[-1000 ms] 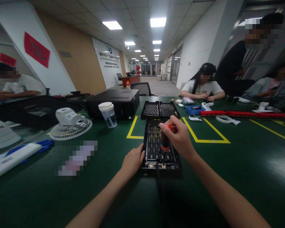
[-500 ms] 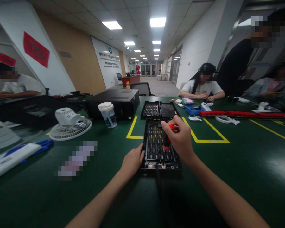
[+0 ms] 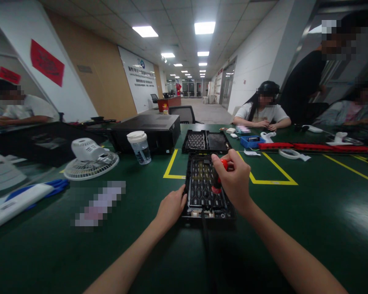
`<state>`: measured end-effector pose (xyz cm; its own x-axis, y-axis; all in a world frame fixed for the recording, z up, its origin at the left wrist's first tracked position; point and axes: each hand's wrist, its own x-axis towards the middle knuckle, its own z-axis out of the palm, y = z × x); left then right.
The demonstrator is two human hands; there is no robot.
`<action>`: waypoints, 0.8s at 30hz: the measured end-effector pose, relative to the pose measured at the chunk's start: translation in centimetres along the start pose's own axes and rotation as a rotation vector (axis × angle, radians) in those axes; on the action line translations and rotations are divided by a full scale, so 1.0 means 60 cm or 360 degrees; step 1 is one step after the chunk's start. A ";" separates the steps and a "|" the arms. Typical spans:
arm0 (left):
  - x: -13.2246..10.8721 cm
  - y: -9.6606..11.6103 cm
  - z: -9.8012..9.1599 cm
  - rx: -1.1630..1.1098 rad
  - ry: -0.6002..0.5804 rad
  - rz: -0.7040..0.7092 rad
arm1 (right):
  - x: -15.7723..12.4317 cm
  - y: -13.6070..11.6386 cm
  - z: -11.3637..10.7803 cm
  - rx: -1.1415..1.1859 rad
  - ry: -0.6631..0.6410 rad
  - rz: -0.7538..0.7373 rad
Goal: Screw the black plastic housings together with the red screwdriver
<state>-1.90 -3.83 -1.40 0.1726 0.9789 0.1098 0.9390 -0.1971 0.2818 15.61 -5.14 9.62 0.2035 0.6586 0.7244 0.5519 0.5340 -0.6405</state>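
A black open case [image 3: 199,200] lies flat in front of me, its inside lined with a grid of rounded cells. My left hand [image 3: 171,208] grips its left edge, thumb on the near side of the rim. In my right hand [image 3: 236,177] is a red and black screwdriver [image 3: 216,183], fingers wrapped round its handle, held upright over the right part of the case. The screwdriver's tip is too dark to make out against the cells. From the case's near edge a black cable [image 3: 205,232] runs toward me.
Beyond the case sits another open black case [image 3: 196,141]. Leftward are a lidded cup [image 3: 139,149], a large black box [image 3: 153,126], a white fan [image 3: 92,163] and blue gloves [image 3: 57,188]. A blue tray [image 3: 251,141] and a red strip [image 3: 309,147] lie right. Other people sit around the table.
My right hand has shifted slightly to the right with the screwdriver. My left hand and the case look the same.
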 end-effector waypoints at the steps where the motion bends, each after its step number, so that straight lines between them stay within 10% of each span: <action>1: 0.000 -0.001 0.001 -0.0003 0.0010 0.0008 | -0.001 0.000 0.001 -0.0013 0.0016 -0.0005; 24: 0.001 -0.002 0.000 0.0030 -0.0001 0.0009 | -0.001 0.010 0.009 0.0292 -0.0057 0.0033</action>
<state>-2.01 -3.75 -1.46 0.1780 0.9778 0.1109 0.9435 -0.2016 0.2631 15.49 -4.59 9.04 0.1825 0.6870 0.7034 0.3904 0.6059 -0.6931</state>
